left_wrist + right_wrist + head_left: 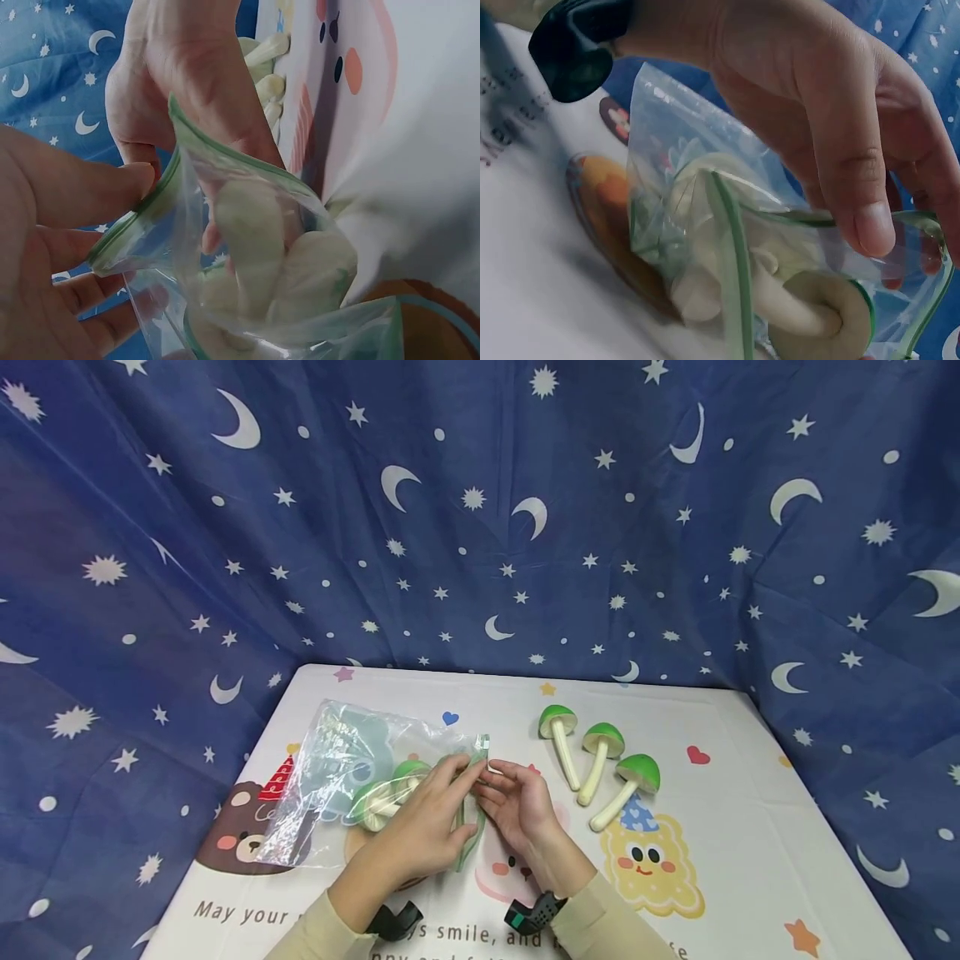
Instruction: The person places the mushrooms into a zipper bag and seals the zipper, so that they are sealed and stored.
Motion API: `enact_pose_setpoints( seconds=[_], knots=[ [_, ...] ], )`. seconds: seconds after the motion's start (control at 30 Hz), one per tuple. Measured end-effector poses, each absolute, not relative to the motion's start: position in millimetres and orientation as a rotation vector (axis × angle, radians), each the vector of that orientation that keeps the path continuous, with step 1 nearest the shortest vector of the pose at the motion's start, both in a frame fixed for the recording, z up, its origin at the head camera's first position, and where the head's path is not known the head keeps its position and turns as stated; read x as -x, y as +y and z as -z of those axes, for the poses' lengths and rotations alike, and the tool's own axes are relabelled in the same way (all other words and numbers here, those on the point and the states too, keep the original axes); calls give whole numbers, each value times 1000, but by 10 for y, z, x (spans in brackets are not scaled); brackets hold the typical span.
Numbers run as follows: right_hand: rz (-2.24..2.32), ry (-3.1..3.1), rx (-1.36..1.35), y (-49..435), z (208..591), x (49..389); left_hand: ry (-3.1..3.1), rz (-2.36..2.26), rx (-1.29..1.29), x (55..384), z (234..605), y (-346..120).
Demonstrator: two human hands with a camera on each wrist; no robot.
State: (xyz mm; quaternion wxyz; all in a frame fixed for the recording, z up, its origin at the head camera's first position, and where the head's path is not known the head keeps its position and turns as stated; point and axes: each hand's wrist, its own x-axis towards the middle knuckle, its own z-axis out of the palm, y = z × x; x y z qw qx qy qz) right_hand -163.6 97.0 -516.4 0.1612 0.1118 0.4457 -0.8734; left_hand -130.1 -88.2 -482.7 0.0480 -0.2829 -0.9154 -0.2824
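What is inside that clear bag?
At least two green-capped, pale-stemmed mushrooms show through the bag. In the head view, the left hand covers part of it, so I can't tell the full number.

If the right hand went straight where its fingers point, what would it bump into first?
The right hand would probably bump the green edge of the plastic bag first. They look very close, maybe touching already; depth is hard to tell.
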Motion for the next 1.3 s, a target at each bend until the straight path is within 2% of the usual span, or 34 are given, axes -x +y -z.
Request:
enact_pose_setpoints(
  seconds=[0.73, 1.3],
  knots=[
    [2351, 1409, -77, 1024, 5259, 1658, -2852, 841, 817, 1275, 4850, -907],
    [2132, 1248, -155, 963, 5215, 1450, -2855, 868, 785, 1294, 4840, -908]
  ],
)
